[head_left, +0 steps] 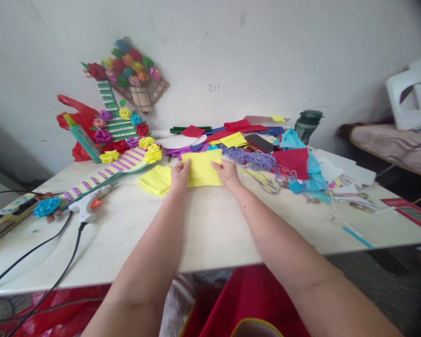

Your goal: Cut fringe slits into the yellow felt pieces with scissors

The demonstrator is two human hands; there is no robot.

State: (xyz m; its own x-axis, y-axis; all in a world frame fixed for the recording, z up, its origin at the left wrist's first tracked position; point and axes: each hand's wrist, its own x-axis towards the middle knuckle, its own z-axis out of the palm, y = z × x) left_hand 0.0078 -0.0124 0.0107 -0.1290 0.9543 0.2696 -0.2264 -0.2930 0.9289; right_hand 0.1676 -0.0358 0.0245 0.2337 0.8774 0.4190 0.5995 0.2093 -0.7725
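Observation:
A flat yellow sheet of crepe paper point(204, 168) is held up just over the table between my two hands. My left hand point(180, 176) pinches its left edge, thumb on the near face. At the right edge my right hand point(228, 174) grips the same sheet, and the fingers behind it are hidden. More yellow crepe paper point(155, 180) lies on the table just left of my left hand. Scissors point(266, 181) rest to the right of my right hand, beside a tangle of purple yarn point(247, 157).
A white glue gun point(86, 203) with a black cable lies left, near a power strip point(12, 217). Crepe flowers decorate a guitar-shaped piece point(115, 164). Behind my hands are coloured paper piles and a phone point(260, 143); a green bottle point(307, 126) stands back right.

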